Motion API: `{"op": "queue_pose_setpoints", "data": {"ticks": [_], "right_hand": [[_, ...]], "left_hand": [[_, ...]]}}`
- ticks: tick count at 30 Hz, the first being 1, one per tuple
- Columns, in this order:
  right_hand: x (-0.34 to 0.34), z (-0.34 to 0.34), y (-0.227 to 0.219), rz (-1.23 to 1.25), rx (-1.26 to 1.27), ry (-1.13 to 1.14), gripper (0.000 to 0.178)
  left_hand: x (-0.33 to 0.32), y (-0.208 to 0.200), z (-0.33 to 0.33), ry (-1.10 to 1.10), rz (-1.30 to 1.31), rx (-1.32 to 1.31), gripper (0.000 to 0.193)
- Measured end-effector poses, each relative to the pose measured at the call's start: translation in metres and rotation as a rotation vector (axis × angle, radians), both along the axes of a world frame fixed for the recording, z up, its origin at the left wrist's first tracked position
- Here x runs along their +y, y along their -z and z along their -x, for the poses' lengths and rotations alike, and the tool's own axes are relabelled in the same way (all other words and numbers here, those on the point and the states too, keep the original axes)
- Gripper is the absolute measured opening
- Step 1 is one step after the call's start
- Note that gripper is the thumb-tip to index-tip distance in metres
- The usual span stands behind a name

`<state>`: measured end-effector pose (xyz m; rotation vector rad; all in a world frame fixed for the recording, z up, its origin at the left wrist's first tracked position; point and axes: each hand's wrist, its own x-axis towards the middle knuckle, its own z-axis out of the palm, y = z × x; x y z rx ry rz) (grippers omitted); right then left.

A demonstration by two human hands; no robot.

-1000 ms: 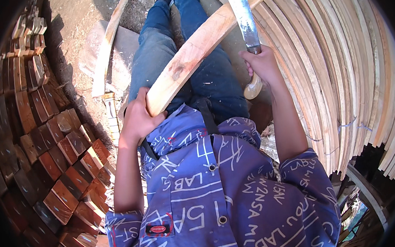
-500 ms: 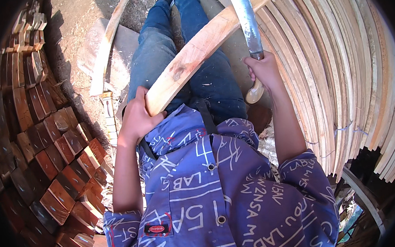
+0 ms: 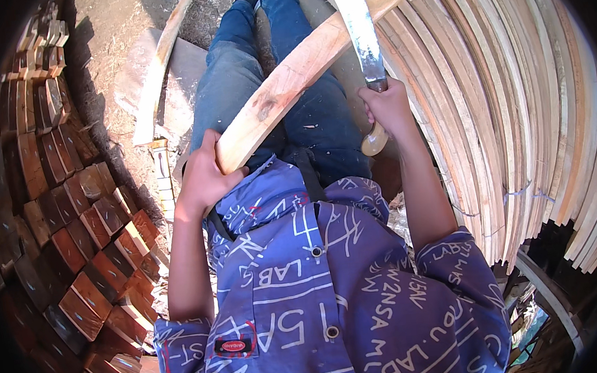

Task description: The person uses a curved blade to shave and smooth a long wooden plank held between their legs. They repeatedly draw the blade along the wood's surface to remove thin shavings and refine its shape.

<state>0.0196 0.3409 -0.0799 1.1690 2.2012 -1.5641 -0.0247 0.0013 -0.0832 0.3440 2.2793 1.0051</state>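
My left hand (image 3: 207,173) is closed round the near end of a pale wooden plank (image 3: 273,100). The plank slants up and to the right across my legs, and its far part passes behind a blade. My right hand (image 3: 389,106) grips a machete (image 3: 359,29) by its handle, whose light brown curved butt shows below the fist. The wide steel blade points up and away, crossing in front of the plank. Whether its edge touches the wood I cannot tell.
Long pale slats (image 3: 484,100) stand bundled at the right, tied with thin cord. Stacked reddish-brown wood blocks (image 3: 88,268) fill the left. Another narrow wooden strip (image 3: 158,75) lies on the ground left of my outstretched legs (image 3: 233,74). Dirt and shavings cover the ground.
My right hand has shifted slightly left with the machete, and the blade has turned so more of its bright flat side shows. The left hand and plank have barely moved.
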Motion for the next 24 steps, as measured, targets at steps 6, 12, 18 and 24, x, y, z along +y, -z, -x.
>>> {"op": "queue_pose_setpoints", "data": {"ticks": [6, 12, 18, 24], "right_hand": [[-0.033, -0.020, 0.019, -0.205, 0.003, -0.191, 0.016], [-0.025, -0.015, -0.003, -0.279, 0.015, -0.341, 0.021], [0.012, -0.012, 0.007, 0.000, -0.012, 0.109, 0.017], [0.011, -0.050, 0.002, -0.186, -0.047, -0.068, 0.016]], "left_hand": [[-0.001, 0.006, 0.004, 0.002, 0.033, -0.015, 0.054], [-0.005, 0.008, 0.000, -0.041, -0.026, -0.054, 0.052], [0.001, 0.001, 0.004, -0.007, 0.036, -0.009, 0.057], [-0.001, 0.005, -0.004, -0.029, 0.102, 0.000, 0.055]]}}
